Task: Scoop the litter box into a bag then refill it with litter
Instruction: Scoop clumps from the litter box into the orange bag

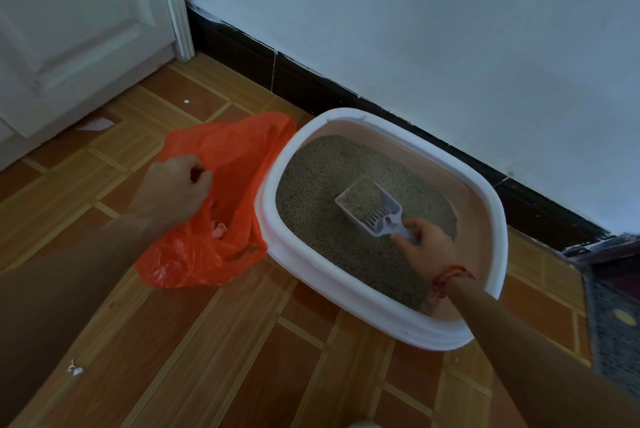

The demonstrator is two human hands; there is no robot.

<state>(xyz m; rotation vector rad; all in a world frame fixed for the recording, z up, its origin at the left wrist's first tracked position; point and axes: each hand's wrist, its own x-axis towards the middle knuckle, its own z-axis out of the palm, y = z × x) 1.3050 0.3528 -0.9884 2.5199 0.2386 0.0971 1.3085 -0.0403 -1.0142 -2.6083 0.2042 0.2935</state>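
Observation:
A white-rimmed litter box [485, 206] with pink inner walls sits on the floor against the wall, holding grey-brown litter [322, 185]. My right hand [427, 247] grips the handle of a pale slotted scoop [372, 207], whose tray lies in the litter and holds some of it. An orange plastic bag [228, 164] lies on the floor just left of the box, touching its rim. My left hand [173, 190] pinches the bag's near edge, holding its mouth up. Something small and pink [220, 229] shows inside the bag.
A white door [76, 32] and its frame stand at the back left. A dark baseboard [277, 71] runs under the pale wall behind the box. A dark patterned mat [613, 306] lies at the right edge. Small white scraps [76, 370] dot the wood-pattern floor.

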